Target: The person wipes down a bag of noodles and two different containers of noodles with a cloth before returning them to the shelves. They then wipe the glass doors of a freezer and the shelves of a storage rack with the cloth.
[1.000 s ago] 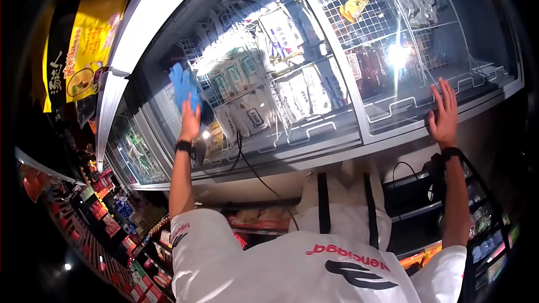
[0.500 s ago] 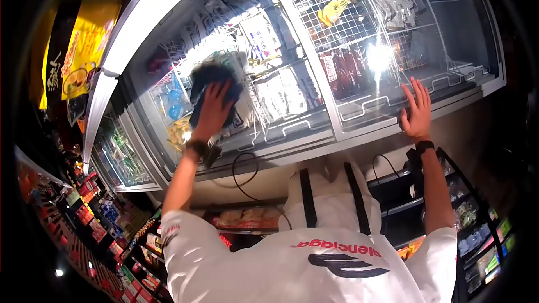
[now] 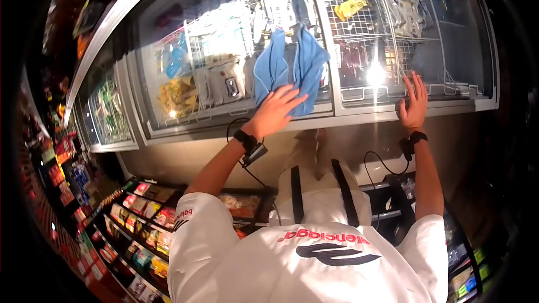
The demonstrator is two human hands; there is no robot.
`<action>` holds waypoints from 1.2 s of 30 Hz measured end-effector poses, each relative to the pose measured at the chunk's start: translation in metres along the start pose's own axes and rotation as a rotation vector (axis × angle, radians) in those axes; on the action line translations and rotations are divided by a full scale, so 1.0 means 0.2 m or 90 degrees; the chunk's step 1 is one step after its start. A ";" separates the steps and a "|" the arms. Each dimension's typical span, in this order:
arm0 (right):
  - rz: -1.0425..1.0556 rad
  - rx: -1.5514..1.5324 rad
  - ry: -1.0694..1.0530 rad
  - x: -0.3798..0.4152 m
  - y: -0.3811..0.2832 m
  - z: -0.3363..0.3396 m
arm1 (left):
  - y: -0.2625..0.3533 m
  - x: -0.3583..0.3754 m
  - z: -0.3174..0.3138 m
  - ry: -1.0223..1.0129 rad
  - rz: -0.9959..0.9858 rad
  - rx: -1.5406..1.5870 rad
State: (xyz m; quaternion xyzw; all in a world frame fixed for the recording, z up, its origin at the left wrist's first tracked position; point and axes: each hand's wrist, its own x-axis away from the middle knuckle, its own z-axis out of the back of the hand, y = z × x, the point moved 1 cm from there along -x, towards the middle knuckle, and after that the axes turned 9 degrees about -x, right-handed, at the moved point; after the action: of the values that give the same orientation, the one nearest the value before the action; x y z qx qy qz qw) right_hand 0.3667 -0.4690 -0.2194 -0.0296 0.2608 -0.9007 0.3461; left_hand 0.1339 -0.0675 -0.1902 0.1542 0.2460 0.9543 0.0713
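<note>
My left hand (image 3: 278,109) lies on the near end of a blue cloth (image 3: 272,67), fingers stretched out and pointing right. The cloth rests on the glass top of a chest freezer (image 3: 241,118), bunched in two folds that reach away from me. To the right, my right hand (image 3: 414,102) has its fingers spread on the glass near the front frame and holds nothing. Both wrists wear a black band with a small device. Under the glass by the cloth, white packets (image 3: 224,81) lie in wire baskets.
A yellow packet (image 3: 351,8) lies in a wire basket under the right pane. A metal divider (image 3: 331,50) separates the panes. Shelves of packaged goods (image 3: 140,219) stand at lower left, more at lower right. Black cables (image 3: 370,163) hang near both wrists.
My left hand has drawn the cloth right and toward me, from the left part of the glass to beside the divider. My right hand stays near the front edge. The view has shifted.
</note>
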 end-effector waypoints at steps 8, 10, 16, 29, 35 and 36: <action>0.059 -0.002 0.031 0.05 -0.02 -0.01 | -0.11 0.39 -0.08 0.130 0.097 -0.033; 0.070 0.005 0.039 0.07 -0.01 -0.02 | -0.25 0.56 -0.06 0.194 0.155 -0.077; 0.087 0.016 0.026 0.08 -0.02 -0.02 | -0.93 1.23 -0.24 0.442 0.515 -0.152; -0.098 -0.134 0.194 0.04 -1.26 -0.89 | -1.94 1.71 -0.13 0.382 0.889 -0.265; -0.102 -0.026 -0.037 -0.13 -1.87 -1.16 | -2.17 1.67 0.29 0.340 0.701 -0.279; -0.116 -0.026 -0.049 -0.14 -1.90 -1.13 | -2.26 1.65 0.35 0.333 0.666 -0.300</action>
State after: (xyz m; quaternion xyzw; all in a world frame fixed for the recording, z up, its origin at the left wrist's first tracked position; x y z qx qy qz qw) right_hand 0.1038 -0.1128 -0.2237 -0.0947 0.2616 -0.9213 0.2715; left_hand -0.1262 0.4266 -0.2696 -0.0038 -0.0694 0.8976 -0.4354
